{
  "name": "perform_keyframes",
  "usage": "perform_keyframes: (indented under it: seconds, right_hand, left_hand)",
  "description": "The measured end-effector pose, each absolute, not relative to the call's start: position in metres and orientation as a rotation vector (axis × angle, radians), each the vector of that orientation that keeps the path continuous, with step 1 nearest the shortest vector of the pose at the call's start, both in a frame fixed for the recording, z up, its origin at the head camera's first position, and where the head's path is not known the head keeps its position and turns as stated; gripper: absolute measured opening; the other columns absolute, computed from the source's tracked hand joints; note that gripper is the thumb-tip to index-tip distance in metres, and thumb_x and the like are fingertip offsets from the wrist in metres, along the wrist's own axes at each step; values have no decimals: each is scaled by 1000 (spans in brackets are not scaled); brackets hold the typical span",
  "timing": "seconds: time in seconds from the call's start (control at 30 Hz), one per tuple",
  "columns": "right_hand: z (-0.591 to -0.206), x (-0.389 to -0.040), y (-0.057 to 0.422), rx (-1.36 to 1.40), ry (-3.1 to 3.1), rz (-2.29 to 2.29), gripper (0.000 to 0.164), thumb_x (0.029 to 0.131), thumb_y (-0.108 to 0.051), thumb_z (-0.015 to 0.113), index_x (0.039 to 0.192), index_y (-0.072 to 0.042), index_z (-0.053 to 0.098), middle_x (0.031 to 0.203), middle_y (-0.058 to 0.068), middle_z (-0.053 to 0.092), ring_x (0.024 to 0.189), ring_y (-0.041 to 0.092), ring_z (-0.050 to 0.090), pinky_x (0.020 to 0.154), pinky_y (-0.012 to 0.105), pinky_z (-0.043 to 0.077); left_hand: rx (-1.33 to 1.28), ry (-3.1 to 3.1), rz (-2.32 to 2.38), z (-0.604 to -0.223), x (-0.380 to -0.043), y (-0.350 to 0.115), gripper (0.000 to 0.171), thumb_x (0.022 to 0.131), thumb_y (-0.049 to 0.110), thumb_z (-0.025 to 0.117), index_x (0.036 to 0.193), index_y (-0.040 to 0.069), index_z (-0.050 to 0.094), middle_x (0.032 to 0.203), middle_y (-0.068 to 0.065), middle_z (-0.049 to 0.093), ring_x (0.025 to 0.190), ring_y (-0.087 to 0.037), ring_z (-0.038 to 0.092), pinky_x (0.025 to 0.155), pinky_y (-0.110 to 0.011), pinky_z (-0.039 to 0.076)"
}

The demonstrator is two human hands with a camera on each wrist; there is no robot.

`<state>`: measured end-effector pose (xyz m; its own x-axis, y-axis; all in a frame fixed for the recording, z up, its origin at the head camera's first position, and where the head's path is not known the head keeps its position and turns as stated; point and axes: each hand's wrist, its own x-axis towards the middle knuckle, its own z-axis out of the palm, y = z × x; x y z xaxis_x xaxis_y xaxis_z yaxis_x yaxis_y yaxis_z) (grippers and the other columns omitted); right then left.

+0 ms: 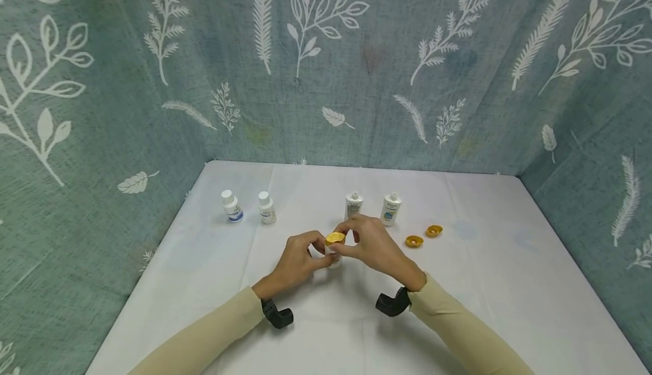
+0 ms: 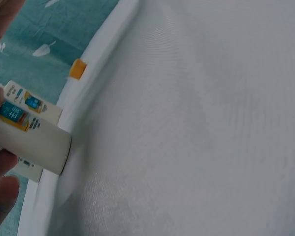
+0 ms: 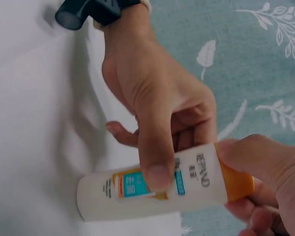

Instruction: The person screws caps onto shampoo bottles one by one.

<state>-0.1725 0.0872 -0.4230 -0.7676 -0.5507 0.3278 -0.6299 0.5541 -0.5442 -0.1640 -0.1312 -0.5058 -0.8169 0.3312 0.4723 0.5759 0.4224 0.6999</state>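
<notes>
Head view: from my distant post, I see a person's left hand (image 1: 300,259) and right hand (image 1: 374,243) meet around a white bottle (image 1: 334,263) with a golden cap (image 1: 335,238), above the middle of the worktop (image 1: 509,284). Two loose caps (image 1: 414,241) lie to the right; two bottles without caps (image 1: 390,209) stand behind. To work the cap well, I judge, the left should brace the body while the right guides the cap straight along the bottle's line, without tilting or squeezing.

Left wrist view: the smooth white body bears a blue-and-orange label (image 2: 14,115); whether its base touches the worktop, I cannot tell. The left fingers are partly cut off.

Right wrist view: the left thumb presses the label, its other fingers behind, gripping the body; the right thumb and fingers pinch the cap, which meets the shoulder with no gap I can see.
</notes>
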Motion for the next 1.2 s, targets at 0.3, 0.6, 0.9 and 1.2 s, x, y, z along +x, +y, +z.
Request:
perform_keyframes:
  seconds: [0.3, 0.6, 0.9, 1.2]
  right_hand:
    - [-430, -180, 102, 1054, -2734, 1112, 25, 86, -29, 87, 107, -18, 79, 83, -13, 63, 62, 7, 48, 54, 23, 40]
    - [-442, -183, 106, 1006, -2792, 1145, 25, 85, -25, 88, 105, -13, 79, 84, -6, 70, 66, 7, 54, 57, 24, 47]
    - [-449, -184, 110, 992, -2795, 1199, 27, 87, -27, 86, 109, -13, 78, 96, -1, 75, 71, 8, 56, 61, 26, 49]
    - [-450, -186, 120, 942, -2784, 1196, 27, 87, -29, 85, 109, -14, 79, 95, -3, 76, 70, 9, 57, 60, 27, 49]
  left_hand:
    - [-813, -2494, -1424, -509, -166, -138, 34, 81, 27, 91, 110, 21, 73, 101, 14, 73, 90, -7, 67, 64, -26, 57]
    - [-829, -2491, -1448, -515, -166, -138, 32, 83, 26, 89, 110, 21, 74, 102, 12, 73, 91, -8, 68, 66, -27, 58]
    - [-803, -2483, -1382, -507, -170, -143, 31, 86, 24, 87, 113, 17, 73, 101, 9, 73, 91, -11, 68, 65, -27, 58]
    - [-659, -2541, -1265, -487, -191, -156, 31, 89, 28, 85, 115, 17, 72, 102, 8, 72, 97, -11, 67, 68, -28, 57]
